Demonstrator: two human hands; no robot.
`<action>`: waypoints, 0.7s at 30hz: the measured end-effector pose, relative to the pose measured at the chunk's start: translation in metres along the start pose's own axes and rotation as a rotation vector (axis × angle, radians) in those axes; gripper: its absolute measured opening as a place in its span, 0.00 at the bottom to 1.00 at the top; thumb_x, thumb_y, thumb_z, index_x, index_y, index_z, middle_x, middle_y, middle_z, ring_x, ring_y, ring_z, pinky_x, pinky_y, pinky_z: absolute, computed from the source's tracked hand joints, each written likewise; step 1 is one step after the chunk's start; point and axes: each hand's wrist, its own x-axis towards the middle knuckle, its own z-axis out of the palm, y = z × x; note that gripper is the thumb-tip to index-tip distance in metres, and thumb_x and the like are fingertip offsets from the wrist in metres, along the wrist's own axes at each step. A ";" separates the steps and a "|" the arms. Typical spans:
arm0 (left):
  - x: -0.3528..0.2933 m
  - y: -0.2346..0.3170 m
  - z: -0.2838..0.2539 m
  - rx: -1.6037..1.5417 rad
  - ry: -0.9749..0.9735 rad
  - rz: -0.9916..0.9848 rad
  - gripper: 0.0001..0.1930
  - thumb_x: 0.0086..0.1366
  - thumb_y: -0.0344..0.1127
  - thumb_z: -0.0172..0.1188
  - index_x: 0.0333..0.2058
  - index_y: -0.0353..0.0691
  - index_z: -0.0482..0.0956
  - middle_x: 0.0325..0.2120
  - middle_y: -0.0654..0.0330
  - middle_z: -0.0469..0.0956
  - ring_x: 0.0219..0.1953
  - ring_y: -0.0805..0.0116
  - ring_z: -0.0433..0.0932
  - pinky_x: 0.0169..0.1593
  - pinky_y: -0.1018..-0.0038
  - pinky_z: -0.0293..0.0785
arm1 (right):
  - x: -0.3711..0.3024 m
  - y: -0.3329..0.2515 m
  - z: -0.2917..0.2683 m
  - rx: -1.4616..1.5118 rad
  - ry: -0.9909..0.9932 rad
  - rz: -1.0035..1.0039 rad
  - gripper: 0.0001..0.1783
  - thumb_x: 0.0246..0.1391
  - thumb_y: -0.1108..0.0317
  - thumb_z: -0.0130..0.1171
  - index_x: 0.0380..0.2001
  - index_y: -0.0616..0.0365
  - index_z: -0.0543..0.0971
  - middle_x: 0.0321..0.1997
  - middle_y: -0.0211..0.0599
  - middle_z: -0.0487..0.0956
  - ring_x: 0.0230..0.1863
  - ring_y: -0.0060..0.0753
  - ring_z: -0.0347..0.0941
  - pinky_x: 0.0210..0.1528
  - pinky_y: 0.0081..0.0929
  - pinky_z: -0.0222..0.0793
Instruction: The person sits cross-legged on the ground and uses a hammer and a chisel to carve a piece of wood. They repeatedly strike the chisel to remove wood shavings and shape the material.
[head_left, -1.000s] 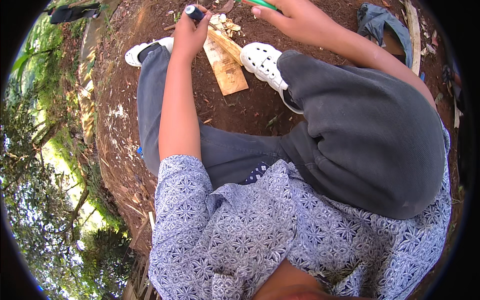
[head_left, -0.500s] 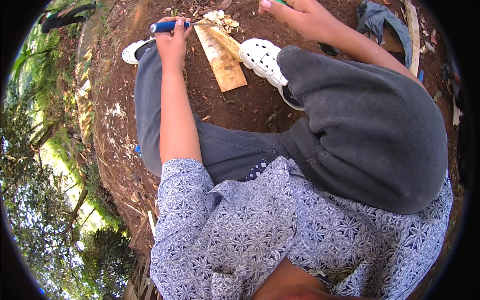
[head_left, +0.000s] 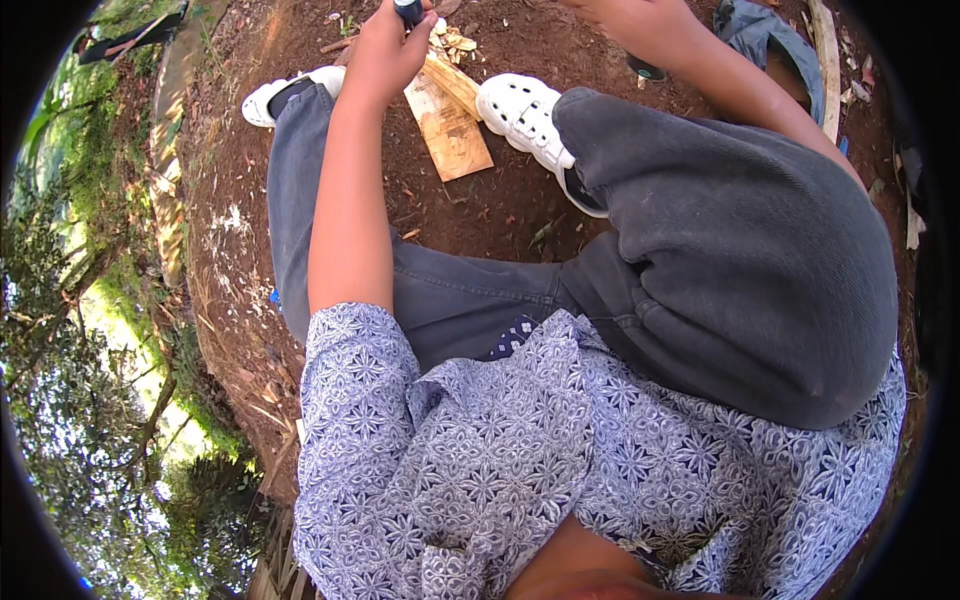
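At the top edge, my left hand [head_left: 385, 55] is closed around a blue-handled tool [head_left: 409, 10]. Only the dark butt of its handle shows now; the thin metal shaft seen earlier is out of sight. My right hand [head_left: 640, 25] reaches in at the top, its fingers partly cut off by the picture's edge, so what they hold cannot be seen. Just below my left hand, a flat pale board [head_left: 450, 135] lies on the soil with a narrower wood strip [head_left: 452, 82] across it. Wood chips [head_left: 455, 40] are heaped at the strip's far end.
My white clogs stand on both sides of the board, the left [head_left: 318, 80] and the right [head_left: 520, 110]. A dark object [head_left: 646, 70] lies below my right hand. Grey cloth [head_left: 765, 45] and a long wood strip [head_left: 825, 70] are at the far right. Greenery borders the left.
My left hand has moved up and right, turning the tool so its butt faces me. The right hand has shifted slightly; the green thing it held is out of view.
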 end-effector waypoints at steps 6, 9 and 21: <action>-0.002 -0.012 0.010 -0.075 0.083 0.031 0.07 0.68 0.29 0.63 0.42 0.35 0.76 0.31 0.53 0.81 0.36 0.61 0.81 0.43 0.66 0.75 | -0.009 -0.002 0.008 -0.374 -0.081 0.133 0.13 0.70 0.61 0.53 0.40 0.62 0.75 0.27 0.48 0.75 0.29 0.37 0.72 0.35 0.38 0.68; 0.002 -0.014 0.009 -0.077 0.084 0.061 0.07 0.68 0.28 0.62 0.41 0.35 0.76 0.31 0.54 0.81 0.36 0.63 0.80 0.43 0.66 0.75 | 0.004 -0.006 0.007 -0.252 0.023 -0.118 0.14 0.70 0.61 0.53 0.37 0.61 0.76 0.28 0.48 0.76 0.29 0.40 0.73 0.35 0.41 0.68; -0.056 -0.079 0.013 -1.020 0.498 -0.371 0.09 0.74 0.26 0.55 0.48 0.32 0.66 0.47 0.47 0.76 0.53 0.48 0.82 0.56 0.56 0.85 | -0.004 0.025 0.004 -0.295 0.001 0.126 0.16 0.69 0.58 0.55 0.34 0.61 0.76 0.26 0.37 0.75 0.31 0.28 0.69 0.36 0.36 0.68</action>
